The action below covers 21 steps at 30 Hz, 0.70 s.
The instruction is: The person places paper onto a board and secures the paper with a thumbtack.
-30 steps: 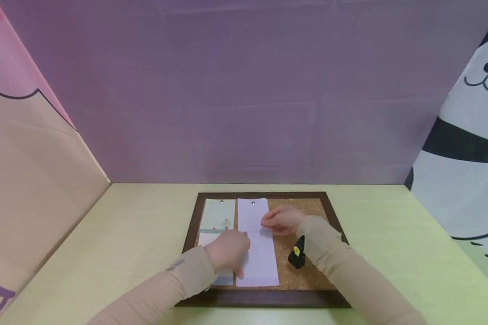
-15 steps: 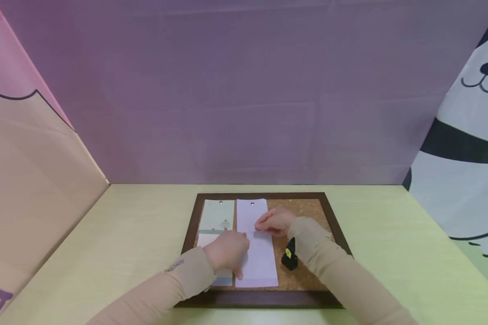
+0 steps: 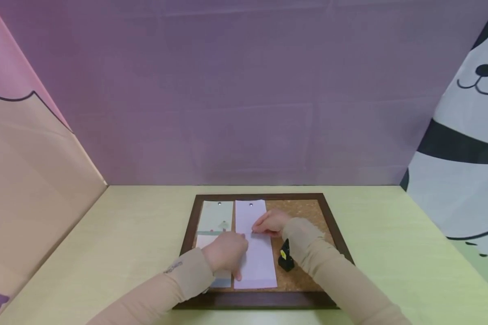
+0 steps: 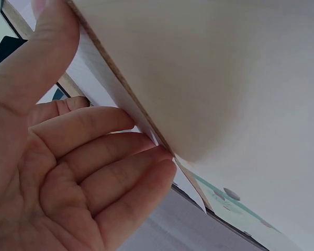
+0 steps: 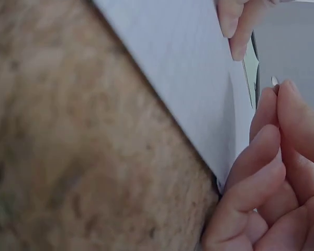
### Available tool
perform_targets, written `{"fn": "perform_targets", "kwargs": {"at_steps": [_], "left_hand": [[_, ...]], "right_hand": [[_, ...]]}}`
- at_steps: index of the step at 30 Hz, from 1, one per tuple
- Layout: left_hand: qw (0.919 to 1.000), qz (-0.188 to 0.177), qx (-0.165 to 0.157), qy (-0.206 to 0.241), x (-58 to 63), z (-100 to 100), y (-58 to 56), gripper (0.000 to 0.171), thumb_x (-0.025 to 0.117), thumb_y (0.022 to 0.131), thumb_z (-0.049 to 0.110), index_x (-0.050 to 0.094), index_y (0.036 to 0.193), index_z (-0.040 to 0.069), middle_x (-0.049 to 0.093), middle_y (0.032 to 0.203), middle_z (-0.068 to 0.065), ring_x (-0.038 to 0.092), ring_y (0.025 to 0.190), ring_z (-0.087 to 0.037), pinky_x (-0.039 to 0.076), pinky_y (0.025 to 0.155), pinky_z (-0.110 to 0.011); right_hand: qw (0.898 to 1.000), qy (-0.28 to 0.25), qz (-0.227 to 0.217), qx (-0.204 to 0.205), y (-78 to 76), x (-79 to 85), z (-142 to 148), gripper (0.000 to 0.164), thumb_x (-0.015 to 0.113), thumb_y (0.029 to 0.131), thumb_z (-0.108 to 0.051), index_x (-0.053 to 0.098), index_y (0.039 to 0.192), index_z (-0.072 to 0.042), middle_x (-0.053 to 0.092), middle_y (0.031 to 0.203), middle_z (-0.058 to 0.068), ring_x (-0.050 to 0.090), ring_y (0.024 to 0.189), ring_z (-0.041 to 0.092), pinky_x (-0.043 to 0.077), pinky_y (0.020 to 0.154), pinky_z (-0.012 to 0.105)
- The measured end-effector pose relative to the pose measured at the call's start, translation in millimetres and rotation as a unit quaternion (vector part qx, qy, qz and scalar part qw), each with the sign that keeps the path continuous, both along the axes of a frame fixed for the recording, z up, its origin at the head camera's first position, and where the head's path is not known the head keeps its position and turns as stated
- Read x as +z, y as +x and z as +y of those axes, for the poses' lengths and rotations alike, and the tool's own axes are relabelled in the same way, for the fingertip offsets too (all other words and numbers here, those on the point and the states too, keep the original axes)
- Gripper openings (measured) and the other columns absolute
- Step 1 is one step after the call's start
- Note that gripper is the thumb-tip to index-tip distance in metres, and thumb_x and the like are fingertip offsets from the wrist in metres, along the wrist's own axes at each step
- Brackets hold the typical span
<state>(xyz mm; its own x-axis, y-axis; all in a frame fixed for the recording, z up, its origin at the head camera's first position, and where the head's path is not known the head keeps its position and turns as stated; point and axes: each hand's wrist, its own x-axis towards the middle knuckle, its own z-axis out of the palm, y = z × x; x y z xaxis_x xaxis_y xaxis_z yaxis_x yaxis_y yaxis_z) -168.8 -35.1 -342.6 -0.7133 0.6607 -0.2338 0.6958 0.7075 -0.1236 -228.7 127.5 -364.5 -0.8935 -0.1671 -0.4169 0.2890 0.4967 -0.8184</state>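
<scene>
A pale lavender sheet of paper (image 3: 258, 266) lies on a cork board (image 3: 298, 206) with a dark brown frame. My left hand (image 3: 227, 250) presses down the sheet's left side with its fingertips, the thumb lower and apart. In the left wrist view its fingers (image 4: 115, 178) are gently bent against the paper's edge. Over the middle of the sheet, my right hand (image 3: 273, 222) pinches a small shiny thumbtack (image 5: 275, 81) between thumb and forefinger. Only the tack's head shows; its point is hidden. A silver tack (image 3: 251, 204) stands at the sheet's top.
Left of the lavender sheet is a pale green paper (image 3: 215, 216) with a tack (image 3: 219, 203) at its top, and a whitish paper (image 3: 203, 241) below. A black device with a yellow mark (image 3: 285, 256) sits under my right wrist. The yellowish table (image 3: 146, 225) ends at a purple backdrop (image 3: 244, 113).
My right hand has moved left and slightly down, from the right edge of the lavender sheet to over its middle. The left hand keeps its place on the paper.
</scene>
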Motion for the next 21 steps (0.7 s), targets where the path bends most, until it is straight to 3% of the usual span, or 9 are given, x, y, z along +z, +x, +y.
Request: {"fn": "perform_targets", "kwargs": {"at_steps": [6, 14, 21], "left_hand": [[1.0, 0.005, -0.004, 0.003, -0.1, -0.2, -0.1, 0.053, 0.087, 0.055, 0.047, 0.069, 0.088, 0.01, 0.071, 0.095, -0.005, 0.065, 0.082, -0.019, 0.053, 0.076, -0.028], [1.0, 0.003, 0.001, 0.005, 0.5, 0.5, -0.2, 0.053, 0.087, 0.054, 0.047, 0.068, 0.088, 0.01, 0.071, 0.098, -0.006, 0.065, 0.083, -0.02, 0.053, 0.077, -0.028], [0.9998, -0.005, 0.01, 0.015, -1.7, -0.2, -1.4, 0.051, 0.088, 0.053, 0.045, 0.068, 0.085, 0.011, 0.071, 0.09, -0.004, 0.064, 0.077, -0.018, 0.053, 0.074, -0.029]], "right_hand": [[1.0, 0.02, 0.012, 0.01, 1.5, -1.9, -1.0, 0.019, 0.073, 0.08, -0.006, 0.072, 0.096, 0.004, 0.066, 0.067, -0.006, 0.048, 0.051, 0.002, 0.038, 0.046, 0.013], [0.994, 0.098, 0.022, 0.036, 3.5, 2.1, -5.2, 0.014, 0.074, 0.08, -0.012, 0.075, 0.091, -0.002, 0.059, 0.061, -0.008, 0.04, 0.047, 0.002, 0.032, 0.043, 0.013], [0.993, 0.112, 0.021, 0.024, 1.6, -1.7, -8.0, 0.011, 0.074, 0.08, -0.01, 0.076, 0.089, -0.004, 0.065, 0.068, -0.006, 0.051, 0.06, 0.005, 0.041, 0.05, 0.014]]}}
